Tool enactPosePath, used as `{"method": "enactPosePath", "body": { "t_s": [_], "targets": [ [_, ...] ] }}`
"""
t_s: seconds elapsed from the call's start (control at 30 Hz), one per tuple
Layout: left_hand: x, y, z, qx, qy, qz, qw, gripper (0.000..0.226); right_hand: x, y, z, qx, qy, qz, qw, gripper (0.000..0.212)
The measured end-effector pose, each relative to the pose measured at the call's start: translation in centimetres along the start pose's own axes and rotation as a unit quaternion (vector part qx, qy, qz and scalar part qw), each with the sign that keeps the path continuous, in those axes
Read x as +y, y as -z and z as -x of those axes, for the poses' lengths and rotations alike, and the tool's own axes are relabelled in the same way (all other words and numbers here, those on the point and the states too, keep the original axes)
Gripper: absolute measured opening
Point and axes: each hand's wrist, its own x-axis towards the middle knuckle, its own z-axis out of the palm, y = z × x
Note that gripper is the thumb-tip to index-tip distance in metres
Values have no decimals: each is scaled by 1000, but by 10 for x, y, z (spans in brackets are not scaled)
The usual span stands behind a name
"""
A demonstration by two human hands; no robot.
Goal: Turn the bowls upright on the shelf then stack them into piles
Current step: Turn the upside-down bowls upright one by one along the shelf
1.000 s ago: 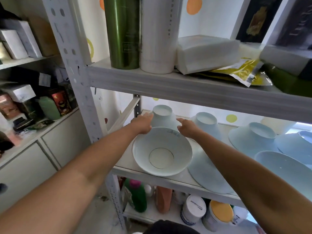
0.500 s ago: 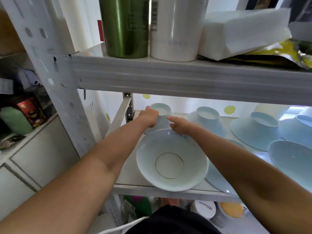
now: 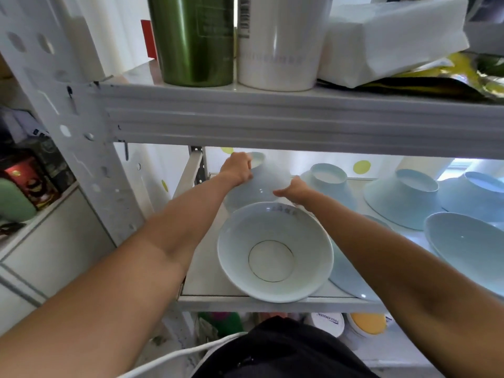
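A pale blue bowl (image 3: 257,184) at the back left of the shelf (image 3: 261,300) is upside down and tilted up off the shelf board. My left hand (image 3: 236,167) grips it near its foot ring, and my right hand (image 3: 293,190) holds its lower right side. In front of it an upright white bowl (image 3: 275,252) sits at the shelf's front edge. Three more upturned blue bowls (image 3: 328,178) (image 3: 403,197) (image 3: 474,192) stand in a row to the right. Another blue bowl (image 3: 466,244) lies at the front right, and one (image 3: 346,274) is partly hidden under my right arm.
The upper shelf beam (image 3: 300,121) runs low over the bowls, carrying a green flask (image 3: 195,39), a white cylinder (image 3: 278,42) and a white packet (image 3: 392,36). A shelf post (image 3: 90,148) stands left. Tubs (image 3: 327,323) and bottles sit on the shelf below.
My hands have closed on the back-left upturned bowl and lifted it, tilting its foot up toward the rear. The camera moved closer and lower.
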Motion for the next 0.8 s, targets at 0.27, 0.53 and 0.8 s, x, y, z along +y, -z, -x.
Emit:
{"method": "enactPosePath", "body": {
  "t_s": [0.27, 0.53, 0.8],
  "targets": [
    [28, 10, 14, 60, 192, 460, 865, 31, -25, 21, 23, 8, 38, -246, 968, 39],
    [26, 9, 42, -6, 212, 528, 823, 28, -30, 28, 32, 172, 202, 144, 953, 25],
    [30, 5, 61, -44, 274, 677, 682, 73, -32, 7, 52, 154, 314, 360, 865, 44]
  ]
}}
